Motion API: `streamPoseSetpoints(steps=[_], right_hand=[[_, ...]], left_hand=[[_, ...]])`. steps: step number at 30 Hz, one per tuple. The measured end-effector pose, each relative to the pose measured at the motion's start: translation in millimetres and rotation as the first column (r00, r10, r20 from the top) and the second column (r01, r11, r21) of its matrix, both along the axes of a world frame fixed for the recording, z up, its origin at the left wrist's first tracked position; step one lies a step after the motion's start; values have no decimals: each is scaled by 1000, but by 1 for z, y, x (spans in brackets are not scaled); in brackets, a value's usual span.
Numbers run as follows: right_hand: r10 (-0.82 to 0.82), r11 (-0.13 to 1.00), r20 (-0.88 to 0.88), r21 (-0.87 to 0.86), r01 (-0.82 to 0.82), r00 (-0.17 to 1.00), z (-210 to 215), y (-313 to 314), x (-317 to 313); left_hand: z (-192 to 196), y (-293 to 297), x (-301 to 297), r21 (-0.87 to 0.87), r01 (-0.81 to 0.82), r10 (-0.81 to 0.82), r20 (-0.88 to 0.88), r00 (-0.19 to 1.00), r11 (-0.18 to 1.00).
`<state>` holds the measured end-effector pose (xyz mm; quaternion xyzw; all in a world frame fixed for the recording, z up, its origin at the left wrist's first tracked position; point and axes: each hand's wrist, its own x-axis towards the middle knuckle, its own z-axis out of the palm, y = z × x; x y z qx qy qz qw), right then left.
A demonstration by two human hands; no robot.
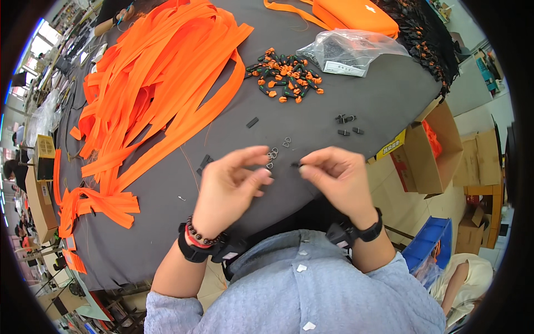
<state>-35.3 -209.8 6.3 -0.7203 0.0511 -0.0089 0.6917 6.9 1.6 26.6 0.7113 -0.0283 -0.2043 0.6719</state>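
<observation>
Both hands are raised over the near edge of the dark grey tabletop (345, 100). The right hand (336, 178) is closed in a pinch on a small black clip (295, 165) held at its fingertips. The left hand (231, 186) is partly curled, thumb and forefinger apart, holding nothing that can be seen; its fingertips sit just beside the metal rings (273, 153) lying on the cloth. A heap of orange straps (161, 78) covers the left side of the tabletop. A pile of orange-and-black buckles (285, 75) lies toward the far edge, next to a clear plastic bag (350, 50). An open cardboard box (428, 150) stands off the right edge.
</observation>
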Motion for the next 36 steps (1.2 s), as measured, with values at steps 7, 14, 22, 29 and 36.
streamPoseSetpoints(steps=[7,14,22,29,36], right_hand=[[-340,868,186,-316,384,922,-8,-85,6],[-285,773,291,-493,398,913,-14,-93,22],[-174,756,407,-528,386,897,3,-59,19],[273,870,326,-486,-87,905,-6,17,16],[242,893,333,-443,-76,911,-11,42,15]], left_hand=[[-1,25,16,537,-204,-133,524,841,819],[4,35,19,647,-97,-262,435,862,757],[0,30,11,658,15,-353,386,852,753],[-11,24,4,649,17,-392,439,809,761],[-5,14,4,469,22,-313,554,771,883]])
